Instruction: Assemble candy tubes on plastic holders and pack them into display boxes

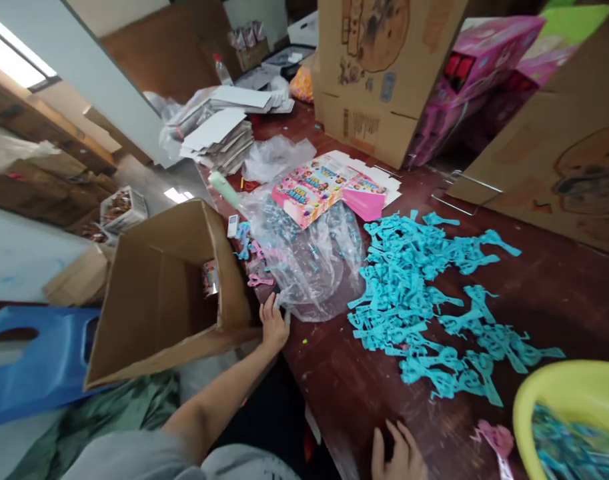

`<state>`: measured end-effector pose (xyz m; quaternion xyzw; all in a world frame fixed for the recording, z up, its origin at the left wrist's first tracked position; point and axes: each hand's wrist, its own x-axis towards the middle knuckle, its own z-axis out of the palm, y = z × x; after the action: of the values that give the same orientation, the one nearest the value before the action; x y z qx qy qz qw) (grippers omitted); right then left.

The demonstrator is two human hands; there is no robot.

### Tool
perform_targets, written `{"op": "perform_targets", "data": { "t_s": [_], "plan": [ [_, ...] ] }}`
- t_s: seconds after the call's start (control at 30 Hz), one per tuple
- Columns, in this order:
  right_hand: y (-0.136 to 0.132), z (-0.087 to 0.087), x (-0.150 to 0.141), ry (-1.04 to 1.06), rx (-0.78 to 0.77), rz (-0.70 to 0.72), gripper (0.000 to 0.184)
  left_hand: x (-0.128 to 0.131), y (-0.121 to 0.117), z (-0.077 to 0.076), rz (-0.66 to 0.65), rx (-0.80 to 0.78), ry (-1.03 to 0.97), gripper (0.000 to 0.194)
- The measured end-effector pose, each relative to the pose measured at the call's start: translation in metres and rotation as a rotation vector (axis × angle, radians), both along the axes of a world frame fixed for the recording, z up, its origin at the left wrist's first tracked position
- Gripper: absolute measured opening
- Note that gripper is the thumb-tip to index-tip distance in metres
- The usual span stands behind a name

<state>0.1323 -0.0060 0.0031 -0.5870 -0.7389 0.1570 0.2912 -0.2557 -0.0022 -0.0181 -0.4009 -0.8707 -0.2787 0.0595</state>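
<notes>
My left hand [274, 325] reaches out to the table's near edge and its fingers are closed on the corner of a clear plastic bag [309, 263] that holds several small blue items. The open cardboard box [159, 300] sits right beside that hand, tipped on its side off the table edge. My right hand [398, 455] rests low on the dark red table [559, 293] with fingers spread and nothing in it. A big heap of turquoise plastic pieces [424, 293] lies between the bag and the right hand.
A yellow bowl [544, 393] with blue items sits at the near right, a pink piece [494, 438] beside it. Flat pink printed cartons [324, 187] lie behind the bag. Large cardboard boxes [379, 73] and pink toy boxes [479, 60] stand at the back; white card stacks [219, 137] far left.
</notes>
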Motion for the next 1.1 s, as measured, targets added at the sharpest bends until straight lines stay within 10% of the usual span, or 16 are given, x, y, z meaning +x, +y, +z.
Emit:
{"op": "perform_targets", "data": {
  "t_s": [0.23, 0.43, 0.6, 0.8, 1.1],
  "plan": [
    [0.044, 0.049, -0.109, 0.259, -0.351, 0.41, 0.048, 0.006, -0.042, 0.11, -0.055, 0.077, -0.066, 0.067],
    [0.022, 0.076, -0.243, 0.352, -0.512, 0.545, 0.043, -0.107, -0.084, 0.165, 0.047, 0.01, 0.022, 0.055],
    [-0.013, 0.094, -0.292, 0.305, -0.591, 0.749, 0.038, -0.196, -0.175, 0.165, 0.685, -0.152, -0.225, 0.061],
    [-0.016, 0.097, -0.336, 0.189, -0.657, 0.92, 0.041, -0.177, -0.289, 0.145, 1.368, -0.172, -0.447, 0.081],
    [-0.011, 0.094, -0.352, 0.004, -0.688, 1.075, 0.05, -0.045, -0.375, 0.118, 1.277, -0.309, -0.82, 0.041]
  ]
}}
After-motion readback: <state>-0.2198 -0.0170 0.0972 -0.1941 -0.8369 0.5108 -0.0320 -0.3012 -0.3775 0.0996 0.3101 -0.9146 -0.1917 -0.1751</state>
